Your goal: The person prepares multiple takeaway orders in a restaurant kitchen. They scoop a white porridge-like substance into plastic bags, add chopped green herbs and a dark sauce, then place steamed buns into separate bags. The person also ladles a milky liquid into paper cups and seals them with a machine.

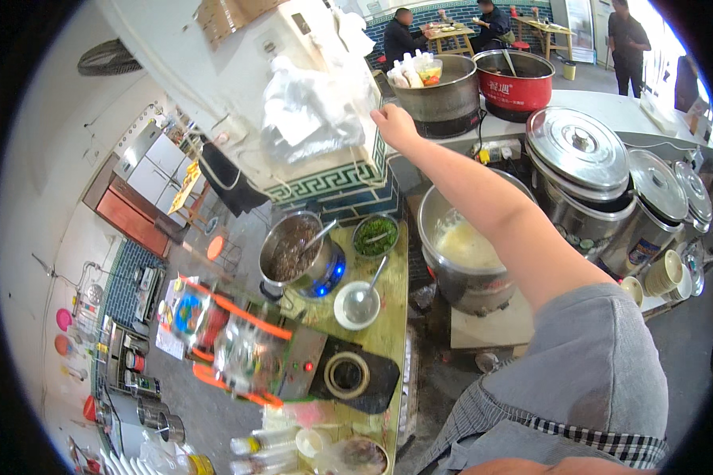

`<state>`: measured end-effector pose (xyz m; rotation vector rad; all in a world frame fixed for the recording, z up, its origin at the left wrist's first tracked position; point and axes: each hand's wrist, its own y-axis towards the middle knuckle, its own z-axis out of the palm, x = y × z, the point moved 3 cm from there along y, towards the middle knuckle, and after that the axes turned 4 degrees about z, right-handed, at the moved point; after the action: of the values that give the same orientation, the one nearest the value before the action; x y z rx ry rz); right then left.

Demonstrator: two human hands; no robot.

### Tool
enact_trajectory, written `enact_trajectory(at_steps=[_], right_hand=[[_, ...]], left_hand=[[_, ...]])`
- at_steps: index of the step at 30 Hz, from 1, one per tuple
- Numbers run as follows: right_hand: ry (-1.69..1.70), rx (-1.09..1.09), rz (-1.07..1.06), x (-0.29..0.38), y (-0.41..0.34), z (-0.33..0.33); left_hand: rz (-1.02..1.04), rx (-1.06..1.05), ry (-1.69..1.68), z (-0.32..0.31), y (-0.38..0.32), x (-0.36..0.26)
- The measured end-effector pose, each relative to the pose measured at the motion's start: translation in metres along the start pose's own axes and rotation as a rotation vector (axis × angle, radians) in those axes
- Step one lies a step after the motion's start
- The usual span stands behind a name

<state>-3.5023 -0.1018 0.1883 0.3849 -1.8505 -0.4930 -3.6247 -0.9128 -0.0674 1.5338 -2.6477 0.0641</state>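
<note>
My right arm reaches across the view, and my right hand is raised beside the tiled wall corner. Its fingers look curled; whether anything is in them is hidden. Clear plastic bags hang on the wall just left of it. Below my forearm stands a large metal pot with pale yellowish liquid inside, partly covered by the arm. Beyond the hand, a steel pot holds several white bottles, and a red pot has a ladle in it. My left hand is out of view.
A greenish counter carries a pot of dark brown food, chopped greens, a white bowl with a ladle, and a cup sealing machine. Lidded steel pots and stacked bowls stand right. People sit and stand beyond.
</note>
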Motion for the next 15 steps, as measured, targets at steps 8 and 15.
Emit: enact_trajectory(at_steps=[8, 15], right_hand=[[0.086, 0.302, 0.112, -0.03, 0.12, 0.072], [-0.117, 0.347, -0.159, 0.009, 0.046, 0.015]], left_hand=[[-0.23, -0.116, -0.499, -0.164, -0.001, -0.162], [0.387, -0.086, -0.805, -0.197, 0.091, -0.326]])
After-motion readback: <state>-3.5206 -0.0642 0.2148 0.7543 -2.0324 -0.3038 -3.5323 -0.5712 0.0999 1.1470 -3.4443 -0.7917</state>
